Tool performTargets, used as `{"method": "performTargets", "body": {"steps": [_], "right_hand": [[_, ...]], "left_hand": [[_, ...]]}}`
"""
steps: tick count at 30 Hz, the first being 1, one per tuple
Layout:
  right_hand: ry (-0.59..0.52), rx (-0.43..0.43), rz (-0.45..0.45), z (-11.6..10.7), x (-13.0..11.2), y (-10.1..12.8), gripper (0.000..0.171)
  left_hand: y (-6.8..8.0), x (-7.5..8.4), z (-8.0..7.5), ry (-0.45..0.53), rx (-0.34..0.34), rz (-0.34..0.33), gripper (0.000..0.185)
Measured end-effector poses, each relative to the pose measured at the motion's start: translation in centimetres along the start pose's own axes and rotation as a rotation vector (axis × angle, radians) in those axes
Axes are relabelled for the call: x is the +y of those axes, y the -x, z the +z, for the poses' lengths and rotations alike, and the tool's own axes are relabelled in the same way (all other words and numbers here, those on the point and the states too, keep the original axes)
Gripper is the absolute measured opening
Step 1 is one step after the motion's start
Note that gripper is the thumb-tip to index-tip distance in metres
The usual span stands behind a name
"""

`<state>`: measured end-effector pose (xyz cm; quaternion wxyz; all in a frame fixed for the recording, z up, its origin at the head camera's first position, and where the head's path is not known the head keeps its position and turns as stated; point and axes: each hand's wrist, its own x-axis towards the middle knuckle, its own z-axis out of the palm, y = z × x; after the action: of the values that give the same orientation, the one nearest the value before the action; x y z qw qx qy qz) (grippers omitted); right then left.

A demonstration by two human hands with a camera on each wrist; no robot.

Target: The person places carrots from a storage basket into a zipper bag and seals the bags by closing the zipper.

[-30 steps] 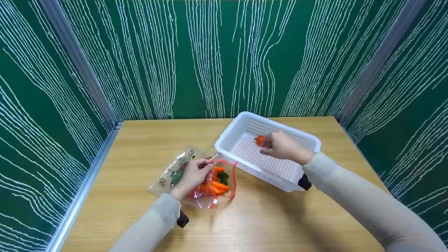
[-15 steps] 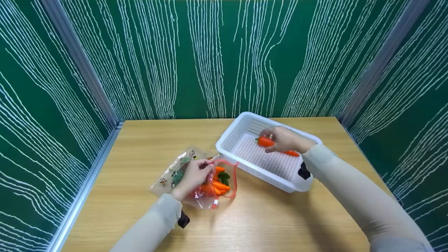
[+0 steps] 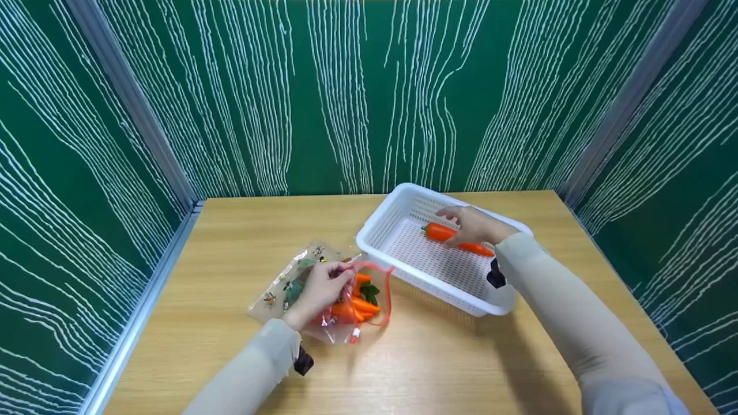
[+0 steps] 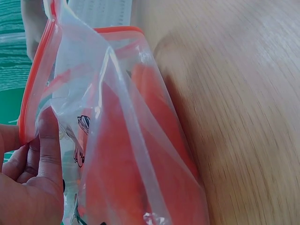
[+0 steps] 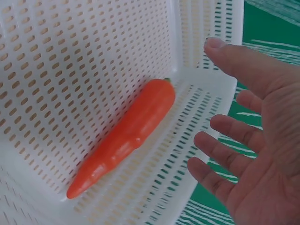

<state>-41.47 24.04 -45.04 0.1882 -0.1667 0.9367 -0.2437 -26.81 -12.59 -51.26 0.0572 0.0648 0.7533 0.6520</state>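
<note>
My left hand (image 3: 320, 290) pinches the red-edged mouth of a clear printed zip bag (image 3: 270, 305) lying on the table. In the left wrist view the thumb and fingers meet on its red zip strip (image 4: 30, 89). Several carrots (image 3: 363, 306) show inside the bag, with a dark green leafy piece (image 3: 369, 293) by its mouth. My right hand (image 3: 474, 223) hovers over the white perforated basket (image 3: 416, 281), fingers spread and holding nothing. A single orange carrot (image 5: 124, 136) lies on the basket's bottom, a short gap from the fingertips in the right wrist view.
The wooden table (image 3: 259, 225) carries the bag at left and the basket at right, close together. Green panels with white wavy lines (image 3: 340, 98) rise behind and on both sides, joined by metal posts (image 3: 135, 104).
A carrot has come into view in the basket as my right hand loosened its fingers and drew slightly up and right off it. My left hand has stayed on the bag.
</note>
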Motion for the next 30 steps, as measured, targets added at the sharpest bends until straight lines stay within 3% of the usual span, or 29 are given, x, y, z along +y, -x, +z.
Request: {"method": "performTargets", "body": {"steps": [10, 20, 30], "right_hand": [[-0.062, -0.023, 0.133, 0.8, 0.6, 0.7, 0.087], [-0.079, -0.056, 0.206, 0.4, 1.0, 0.4, 0.084], [0.025, -0.051, 0.265, 1.9, 3.2, -2.1, 0.084]], "left_hand": [[0.0, -0.3, 0.0, 0.017, -0.008, -0.007, 0.022], [0.1, -0.1, 0.0, -0.008, -0.012, -0.034, 0.023], [0.1, -0.4, -0.1, -0.023, -0.023, -0.041, 0.022]]}}
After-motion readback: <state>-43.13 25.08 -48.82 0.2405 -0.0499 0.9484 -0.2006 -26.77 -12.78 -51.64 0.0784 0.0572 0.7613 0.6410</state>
